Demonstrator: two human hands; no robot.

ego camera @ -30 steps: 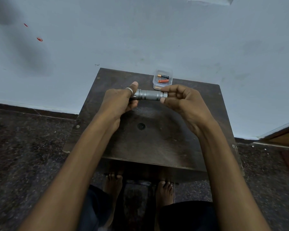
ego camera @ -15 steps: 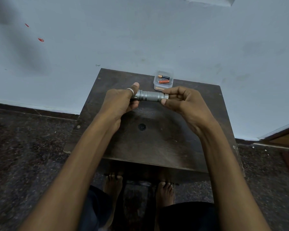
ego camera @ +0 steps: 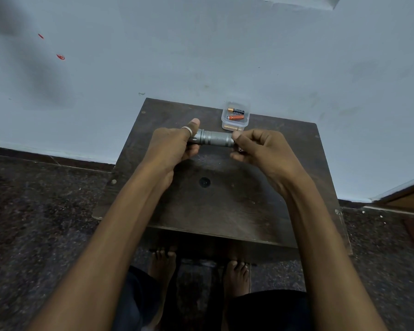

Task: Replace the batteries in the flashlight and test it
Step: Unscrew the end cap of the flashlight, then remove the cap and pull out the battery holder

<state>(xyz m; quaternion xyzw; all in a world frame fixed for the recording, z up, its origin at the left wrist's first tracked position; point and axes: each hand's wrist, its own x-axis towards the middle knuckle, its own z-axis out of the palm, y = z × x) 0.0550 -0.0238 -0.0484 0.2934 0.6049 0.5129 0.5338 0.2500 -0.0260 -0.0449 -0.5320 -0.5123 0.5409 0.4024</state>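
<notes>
A grey metal flashlight [ego camera: 215, 139] lies level between my hands above the far half of a small dark wooden table [ego camera: 225, 211]. My left hand [ego camera: 172, 146], with a ring on the thumb, is wrapped around its head end. My right hand [ego camera: 258, 149] pinches the tail end with thumb and fingertips; the end cap itself is hidden by the fingers. Behind the flashlight stands a small clear plastic box [ego camera: 234, 126] holding a black-and-copper battery [ego camera: 236, 111] and an orange battery [ego camera: 236, 118].
The table stands against a pale blue wall [ego camera: 201, 56]. A dark hole [ego camera: 204, 182] marks the tabletop's middle. Dark speckled floor lies on both sides, with a wooden door frame [ego camera: 406, 199] at right. My bare feet [ego camera: 163, 261] show under the table's near edge.
My right fingers have shifted around the flashlight's tail end, curling closer over it. The flashlight and my left hand stay nearly where they were.
</notes>
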